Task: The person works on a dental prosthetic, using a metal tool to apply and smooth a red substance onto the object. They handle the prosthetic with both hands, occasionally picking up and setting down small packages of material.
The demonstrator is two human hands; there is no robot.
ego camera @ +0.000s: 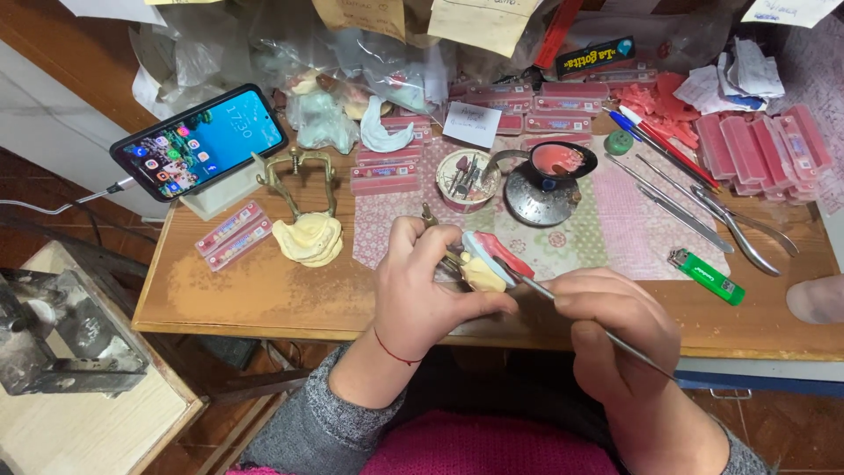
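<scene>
Over the bench, hands [422, 295] [607, 321] grip model [488, 264], tool [580, 321].

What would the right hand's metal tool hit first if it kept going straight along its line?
The right hand aims the metal tool up-left; its tip already looks to meet the pink wax on the dental model.

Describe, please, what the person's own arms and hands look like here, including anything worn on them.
Both hands are bare, with no gloves or rings visible. The left hand has a thin red string bracelet around the wrist, above a speckled grey knit sleeve. The right hand wears nothing visible at the wrist; a grey cuff just shows.
</scene>
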